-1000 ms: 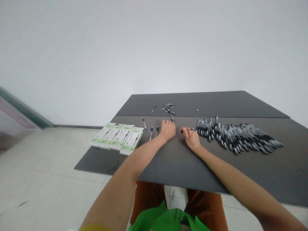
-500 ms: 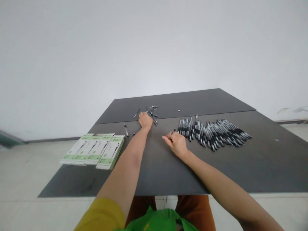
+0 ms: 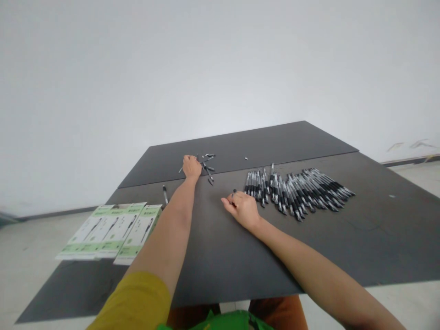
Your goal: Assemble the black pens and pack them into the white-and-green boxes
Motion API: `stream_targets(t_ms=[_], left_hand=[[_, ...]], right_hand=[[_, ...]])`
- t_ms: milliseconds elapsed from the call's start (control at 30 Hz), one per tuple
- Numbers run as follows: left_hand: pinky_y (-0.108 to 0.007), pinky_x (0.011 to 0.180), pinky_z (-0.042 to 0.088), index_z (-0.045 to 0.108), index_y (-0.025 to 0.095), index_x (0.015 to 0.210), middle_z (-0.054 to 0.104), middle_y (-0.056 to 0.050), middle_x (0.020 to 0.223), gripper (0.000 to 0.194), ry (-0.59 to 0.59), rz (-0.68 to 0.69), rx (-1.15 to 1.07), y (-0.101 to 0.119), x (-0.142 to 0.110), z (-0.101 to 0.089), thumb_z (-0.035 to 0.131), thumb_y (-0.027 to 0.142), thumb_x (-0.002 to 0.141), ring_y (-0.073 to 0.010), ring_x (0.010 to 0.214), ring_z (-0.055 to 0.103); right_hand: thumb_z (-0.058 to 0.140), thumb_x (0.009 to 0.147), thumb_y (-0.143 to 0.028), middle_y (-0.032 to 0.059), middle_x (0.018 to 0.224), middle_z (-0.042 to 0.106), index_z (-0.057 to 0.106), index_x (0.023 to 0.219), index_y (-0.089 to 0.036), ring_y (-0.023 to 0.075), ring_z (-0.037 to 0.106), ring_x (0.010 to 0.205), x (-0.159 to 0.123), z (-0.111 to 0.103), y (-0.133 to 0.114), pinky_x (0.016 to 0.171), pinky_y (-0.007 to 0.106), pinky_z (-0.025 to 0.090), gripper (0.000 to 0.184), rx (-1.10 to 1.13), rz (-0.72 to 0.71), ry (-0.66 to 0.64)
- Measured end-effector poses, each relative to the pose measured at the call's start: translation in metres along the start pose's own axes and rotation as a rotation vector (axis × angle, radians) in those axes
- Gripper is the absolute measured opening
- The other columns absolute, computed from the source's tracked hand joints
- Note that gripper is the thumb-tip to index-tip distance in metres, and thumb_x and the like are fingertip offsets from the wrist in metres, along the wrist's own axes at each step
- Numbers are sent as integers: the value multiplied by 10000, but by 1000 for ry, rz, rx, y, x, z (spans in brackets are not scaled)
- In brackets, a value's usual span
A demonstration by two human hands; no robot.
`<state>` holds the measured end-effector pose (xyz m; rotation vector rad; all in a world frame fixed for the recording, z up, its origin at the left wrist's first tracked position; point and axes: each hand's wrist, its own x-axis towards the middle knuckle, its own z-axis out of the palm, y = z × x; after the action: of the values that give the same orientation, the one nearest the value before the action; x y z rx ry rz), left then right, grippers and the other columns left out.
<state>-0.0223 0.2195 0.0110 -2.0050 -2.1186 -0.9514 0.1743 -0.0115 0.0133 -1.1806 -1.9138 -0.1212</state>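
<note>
My left hand (image 3: 191, 167) is stretched out to the far part of the table, its fingers curled down over a thin stick (image 3: 180, 170) that looks like a pen refill. Only the pale end of that stick shows; the fingertips are hidden. Just right of this hand lies a loose pile of pen parts (image 3: 208, 167). Nearer to me, my right hand (image 3: 243, 208) is closed around a pen (image 3: 234, 190), whose dark end sticks out above the fingers. Beside it, to the right, a wide row of clear pens with black grips (image 3: 302, 190) lies on the dark table (image 3: 220, 256).
Several green and white pen boxes (image 3: 137, 233) lie overlapping at the left table edge. A single pen (image 3: 165, 194) rests behind them, close to my left forearm. One small pale piece (image 3: 246, 158) lies farther back. A white wall (image 3: 220, 68) stands behind the table.
My left hand has moved forward and left, from near the loose pens to the thin stick by the pile. My right hand stays closed near the pen row. The view has shifted.
</note>
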Motion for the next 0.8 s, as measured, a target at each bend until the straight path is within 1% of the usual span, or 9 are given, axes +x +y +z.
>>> stream_targets(t_ms=[67, 200, 300, 367, 400, 500, 600, 700, 800], left_hand=[[-438, 981, 425, 645, 118, 1070, 538, -171, 1286, 267, -30, -16, 7, -2, 13, 4, 431, 230, 956, -310, 1182, 532], [-462, 997, 406, 647, 171, 1144, 535, -145, 1338, 275, -60, -14, 27, -5, 40, 13, 501, 266, 931, -318, 1227, 489], [-447, 1002, 414, 624, 181, 1209, 595, -123, 1294, 311, -197, 83, 63, -9, 55, 19, 453, 198, 950, -269, 1202, 511], [-384, 1002, 426, 634, 179, 1213, 649, -93, 1225, 332, -296, 171, 69, -12, 61, 23, 434, 151, 949, -209, 1125, 558], [-347, 991, 432, 645, 185, 1210, 669, -78, 1190, 329, -322, 202, 65, -14, 63, 24, 456, 151, 942, -186, 1079, 576], [-284, 933, 447, 668, 234, 1211, 693, -51, 1121, 319, -352, 271, 75, -18, 67, 26, 560, 231, 912, -166, 993, 589], [-290, 942, 429, 697, 284, 1170, 676, -41, 1144, 288, -360, 346, 106, -20, 71, 27, 563, 302, 916, -181, 1029, 561], [-309, 987, 388, 727, 219, 1103, 662, -79, 1150, 264, -370, 414, 134, -21, 75, 30, 550, 288, 919, -202, 1086, 530], [-318, 996, 368, 730, 156, 1022, 661, -112, 1109, 251, -394, 474, 141, -22, 76, 32, 518, 253, 929, -209, 1086, 527]], right_hand=[[482, 965, -378, 31, 630, 640, 570, 641, -214, 150, 570, 619, 1, -1, 0, 597, 274, 364, 374, -1, -10, -13], [484, 965, -379, 29, 612, 628, 559, 627, -215, 151, 556, 602, 3, -6, -1, 590, 276, 361, 383, -18, -34, -12], [480, 967, -384, 29, 605, 626, 555, 622, -217, 149, 549, 589, 4, -7, 1, 586, 276, 365, 391, -18, -50, -10], [487, 966, -368, 29, 602, 626, 551, 620, -215, 147, 557, 584, 3, -5, 2, 582, 276, 369, 384, -4, -63, -6], [494, 965, -357, 28, 597, 623, 547, 617, -214, 146, 562, 581, 3, -4, 2, 580, 276, 372, 380, 2, -69, -4], [515, 957, -338, 20, 579, 608, 532, 601, -216, 139, 562, 564, 1, -1, 2, 571, 277, 380, 378, 16, -95, 2], [533, 951, -310, 14, 585, 603, 528, 599, -211, 127, 561, 562, 1, -1, 2, 578, 268, 387, 366, 29, -127, -8], [544, 948, -276, 11, 594, 599, 534, 609, -195, 117, 565, 570, 2, -2, 2, 595, 254, 389, 349, 42, -142, -29], [556, 942, -280, 6, 585, 591, 537, 614, -189, 116, 559, 559, 2, -3, 2, 592, 251, 380, 341, 42, -131, -32]])
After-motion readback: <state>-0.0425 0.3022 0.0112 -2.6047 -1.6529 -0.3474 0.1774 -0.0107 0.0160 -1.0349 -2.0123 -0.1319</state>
